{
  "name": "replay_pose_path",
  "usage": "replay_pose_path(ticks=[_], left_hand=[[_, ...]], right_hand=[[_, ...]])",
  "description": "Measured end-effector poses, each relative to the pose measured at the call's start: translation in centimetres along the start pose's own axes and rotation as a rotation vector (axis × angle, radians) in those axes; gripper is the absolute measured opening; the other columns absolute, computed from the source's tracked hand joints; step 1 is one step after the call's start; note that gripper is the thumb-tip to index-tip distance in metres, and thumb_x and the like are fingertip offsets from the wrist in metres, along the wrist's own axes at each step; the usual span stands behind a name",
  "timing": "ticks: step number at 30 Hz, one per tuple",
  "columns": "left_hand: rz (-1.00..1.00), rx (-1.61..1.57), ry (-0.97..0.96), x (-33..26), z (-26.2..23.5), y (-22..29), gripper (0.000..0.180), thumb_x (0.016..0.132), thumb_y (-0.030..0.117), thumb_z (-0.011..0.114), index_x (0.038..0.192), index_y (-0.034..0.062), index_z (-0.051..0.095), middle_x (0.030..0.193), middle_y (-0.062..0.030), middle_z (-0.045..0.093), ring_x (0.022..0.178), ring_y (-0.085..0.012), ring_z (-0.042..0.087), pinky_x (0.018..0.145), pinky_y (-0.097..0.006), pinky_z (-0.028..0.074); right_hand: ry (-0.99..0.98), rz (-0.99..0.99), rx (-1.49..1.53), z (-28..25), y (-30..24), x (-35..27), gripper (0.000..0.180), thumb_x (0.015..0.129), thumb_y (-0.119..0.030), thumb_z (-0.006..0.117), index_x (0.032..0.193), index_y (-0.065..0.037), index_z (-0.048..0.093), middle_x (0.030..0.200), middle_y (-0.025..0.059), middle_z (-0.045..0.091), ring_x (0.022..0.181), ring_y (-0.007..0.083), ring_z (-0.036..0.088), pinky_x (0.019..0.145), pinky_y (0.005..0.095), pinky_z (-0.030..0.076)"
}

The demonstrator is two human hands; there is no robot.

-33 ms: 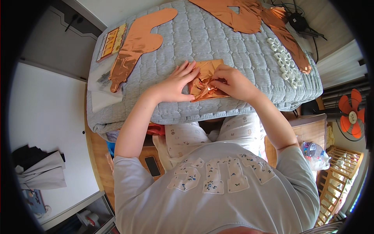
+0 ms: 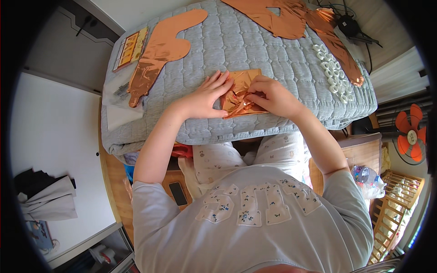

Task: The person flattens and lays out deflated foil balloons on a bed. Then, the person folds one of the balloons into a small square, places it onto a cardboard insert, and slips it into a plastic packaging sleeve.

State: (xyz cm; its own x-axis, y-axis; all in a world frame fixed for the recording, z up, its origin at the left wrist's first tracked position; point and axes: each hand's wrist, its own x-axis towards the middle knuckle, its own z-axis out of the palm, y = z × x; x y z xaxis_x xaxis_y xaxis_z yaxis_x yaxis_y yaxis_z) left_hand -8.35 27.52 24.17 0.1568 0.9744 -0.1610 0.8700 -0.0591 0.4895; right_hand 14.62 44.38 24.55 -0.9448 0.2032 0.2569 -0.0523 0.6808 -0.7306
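"Which way does the folded copper-coloured foil [image 2: 241,85] lie?"
"Near the grey quilted mattress [image 2: 205,129]'s front edge, long axis running roughly toward the far side."
"And the 2 hands?"
"Left hand [image 2: 207,96] flat, fingers splayed over its left side, grasping nothing; right hand [image 2: 276,98] curled, thumb and fingers pinching a crumpled fold."

We have one head view: left fisheye of the worn pair, upright, not mirrored. We're looking steeply down from above the shirt [image 2: 255,232], facing forward over the trousers [image 2: 214,159] onto the bed [image 2: 218,54]. Left hand [image 2: 208,96] and right hand [image 2: 276,99] fall near mid-frame, fairly close. Wide field: we catch a white panel [image 2: 54,132] far left, a fan [image 2: 412,137] far right, edges bowing toward the black rim.
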Motion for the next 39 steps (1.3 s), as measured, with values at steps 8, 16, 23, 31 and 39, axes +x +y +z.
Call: replay_pose_path(ticks=[8, 16, 23, 31, 39], left_hand=[[-0.045, 0.079, -0.087, 0.5, -0.2, 0.0, 0.106, 0.087, 0.038, 0.077, 0.168, 0.015, 0.012, 0.175, -0.015, 0.001, 0.161, -0.0352, -0.003, 0.129, -0.05, 0.009], [-0.018, 0.093, -0.126, 0.5, -0.3, -0.6, 0.11, 0.085, 0.036, 0.077, 0.168, 0.0165, 0.008, 0.175, -0.0143, 0.0, 0.161, -0.0361, -0.005, 0.129, -0.049, 0.009], [0.005, 0.074, -0.12, 0.5, -0.2, -0.8, 0.113, 0.082, 0.035, 0.08, 0.168, 0.0157, 0.008, 0.175, -0.0149, 0.0, 0.161, -0.0364, -0.005, 0.129, -0.049, 0.009], [0.007, 0.067, -0.028, 0.3, -0.2, -0.2, 0.111, 0.079, 0.032, 0.08, 0.167, 0.0109, 0.016, 0.174, -0.0162, 0.005, 0.161, -0.0373, 0.0, 0.129, -0.05, 0.011], [0.08, 0.396, 0.226, -1.5, 2.1, 3.0, 0.09, 0.085, 0.027, 0.071, 0.163, 0.009, 0.03, 0.171, -0.0169, 0.02, 0.16, -0.0351, 0.011, 0.129, -0.051, 0.014]], right_hand=[[-0.073, -0.104, 0.082, -0.6, 0.3, -0.4, 0.009, 0.093, -0.005, 0.068, 0.098, 0.003, 0.068, 0.096, 0.0146, 0.066, 0.092, 0.0328, 0.064, 0.082, 0.0399, 0.051], [-0.038, 0.037, -0.003, 0.0, 0.3, 0.1, 0.016, 0.093, -0.009, 0.068, 0.105, 0.001, 0.072, 0.103, 0.0149, 0.072, 0.096, 0.0335, 0.068, 0.086, 0.0389, 0.053], [-0.021, 0.069, -0.033, 0.6, 0.2, 0.6, 0.017, 0.092, -0.01, 0.069, 0.106, 0.0, 0.073, 0.104, 0.0151, 0.072, 0.096, 0.0327, 0.068, 0.087, 0.0389, 0.053], [-0.043, 0.223, -0.064, 0.5, -0.1, 1.6, 0.017, 0.089, -0.007, 0.073, 0.105, -0.002, 0.075, 0.1, 0.0119, 0.073, 0.091, 0.0272, 0.069, 0.084, 0.0366, 0.054], [-0.008, 0.169, -0.051, 0.8, 0.6, 1.5, 0.018, 0.086, -0.009, 0.074, 0.102, -0.002, 0.076, 0.093, 0.0138, 0.076, 0.084, 0.0289, 0.072, 0.078, 0.0379, 0.056]])
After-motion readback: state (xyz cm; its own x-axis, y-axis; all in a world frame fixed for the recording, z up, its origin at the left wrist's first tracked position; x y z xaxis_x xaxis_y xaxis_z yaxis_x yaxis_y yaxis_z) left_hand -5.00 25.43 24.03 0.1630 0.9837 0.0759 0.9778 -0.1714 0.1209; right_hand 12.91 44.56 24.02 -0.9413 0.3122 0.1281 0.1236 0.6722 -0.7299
